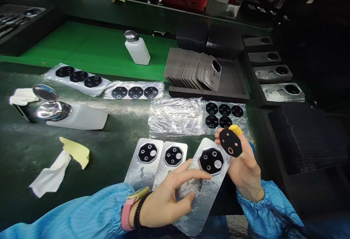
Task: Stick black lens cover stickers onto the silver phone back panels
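Note:
My left hand (169,197) rests on a silver phone back cover (203,191) with a black octagonal camera lens plate (211,161), index finger stretched toward that plate and thumb pressed on the cover. My right hand (243,166) pinches a loose black octagonal lens piece (231,143) between thumb and fingers; one fingertip wears a yellow finger cot (235,128). Two more silver covers (144,164) (171,162) lie side by side to the left, each with a lens plate fitted.
Clear film sheets with black lens pieces (224,115) (133,92) (78,76) lie ahead. A tray of stacked silver covers (197,71) stands behind them. White dispenser bottles (136,49) (73,116), cloth scraps (51,175), and finished covers (283,92) at right.

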A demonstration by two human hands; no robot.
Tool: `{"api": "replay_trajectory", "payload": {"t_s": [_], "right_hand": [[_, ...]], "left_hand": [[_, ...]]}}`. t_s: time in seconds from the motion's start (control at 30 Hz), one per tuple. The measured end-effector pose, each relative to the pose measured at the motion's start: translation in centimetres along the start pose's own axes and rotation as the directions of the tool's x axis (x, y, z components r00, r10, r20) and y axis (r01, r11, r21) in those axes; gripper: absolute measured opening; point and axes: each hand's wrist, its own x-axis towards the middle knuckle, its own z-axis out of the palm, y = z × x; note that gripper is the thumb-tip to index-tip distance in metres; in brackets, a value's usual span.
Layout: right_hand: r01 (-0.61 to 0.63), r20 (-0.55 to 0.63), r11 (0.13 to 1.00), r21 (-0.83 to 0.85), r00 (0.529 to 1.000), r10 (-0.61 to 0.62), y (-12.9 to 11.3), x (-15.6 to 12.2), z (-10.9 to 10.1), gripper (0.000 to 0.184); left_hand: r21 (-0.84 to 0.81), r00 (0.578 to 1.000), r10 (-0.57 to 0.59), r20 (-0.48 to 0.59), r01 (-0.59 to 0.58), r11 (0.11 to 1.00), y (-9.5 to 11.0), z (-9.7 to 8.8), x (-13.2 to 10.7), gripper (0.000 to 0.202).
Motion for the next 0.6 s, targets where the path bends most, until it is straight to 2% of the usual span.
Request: {"api": "replay_trajectory", "payload": {"t_s": [0.07, 0.13, 0.23, 0.33, 0.4, 0.6], "right_hand": [[0.115, 0.076, 0.989, -0.094, 0.991, -0.108, 0.3, 0.1, -0.3, 0.040], [0.283, 0.186, 0.924, -0.256, 0.953, -0.240, 0.5, 0.1, -0.7, 0.044], [0.500, 0.360, 0.707, -0.500, 0.863, -0.355, 0.5, 0.0, -1.1, 0.059], [0.606, 0.483, 0.540, -0.585, 0.794, -0.369, 0.3, 0.0, -1.0, 0.060], [0.639, 0.533, 0.498, -0.587, 0.768, -0.356, 0.1, 0.1, -0.7, 0.060], [0.714, 0.611, 0.470, -0.520, 0.695, -0.379, 0.2, 0.0, -0.1, 0.062]], "left_hand": [[-0.038, 1.000, -0.016, 0.003, 0.016, 0.999, -0.2, -0.2, 0.5, 0.031], [-0.089, 0.999, -0.018, -0.036, 0.015, 0.996, -0.3, -0.4, 1.2, 0.023], [-0.135, 0.987, -0.073, -0.143, 0.054, 0.989, -0.1, -0.9, 2.0, 0.016], [-0.156, 0.968, -0.107, -0.228, 0.072, 0.985, 0.2, -1.2, 2.4, 0.016], [-0.144, 0.959, -0.112, -0.262, 0.076, 0.987, 0.3, -1.4, 2.5, 0.016], [-0.093, 0.948, -0.091, -0.304, 0.065, 0.993, 0.3, -1.3, 2.5, 0.019]]}}
